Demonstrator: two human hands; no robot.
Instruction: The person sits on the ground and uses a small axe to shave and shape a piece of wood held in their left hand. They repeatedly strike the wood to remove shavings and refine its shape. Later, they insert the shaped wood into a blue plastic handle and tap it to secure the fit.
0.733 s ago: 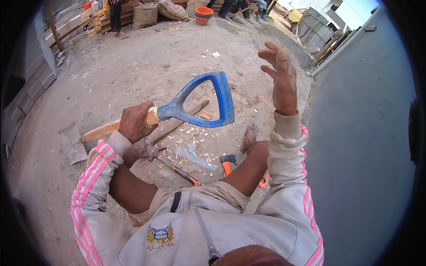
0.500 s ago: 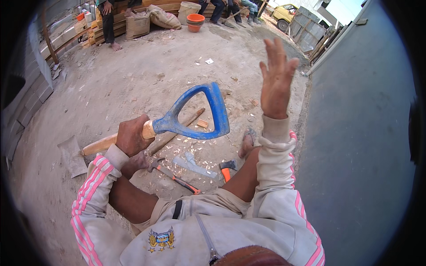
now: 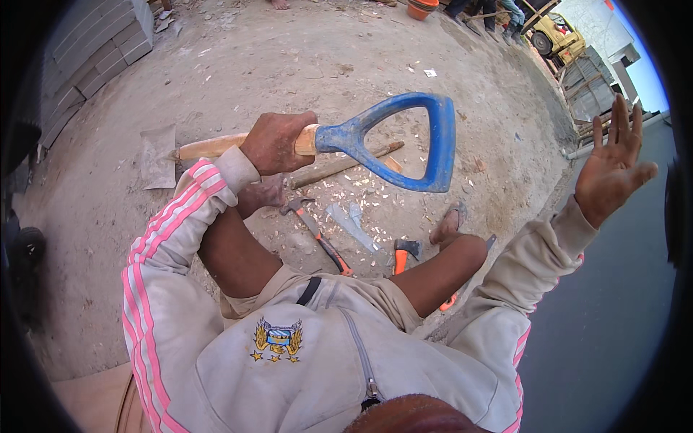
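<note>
My left hand (image 3: 276,141) is wrapped round the wooden shaft of a shovel (image 3: 345,137), just below its blue D-shaped grip. The shovel lies nearly level across my front, with its grey blade (image 3: 159,160) at the far left. Raised at the right, my right hand (image 3: 612,173) holds nothing, and its fingers are spread near a grey wall (image 3: 599,289). Under the shovel grip lies an old wooden pole (image 3: 339,169). Between my legs are a claw hammer (image 3: 321,238) and a hatchet (image 3: 403,255) with an orange handle.
Wood chips and a clear plastic strip (image 3: 350,225) lie on the sandy ground. An orange-handled tool (image 3: 449,302) is partly hidden by my right leg. Grey blocks (image 3: 101,61) are stacked at left. Seated people's legs (image 3: 491,14), orange buckets (image 3: 421,9) and a yellow vehicle (image 3: 557,37) are farther back.
The view has swung, bringing the orange-handled tool by my right leg into sight. My open right hand has moved outward to the right. My left hand keeps its hold on the shovel.
</note>
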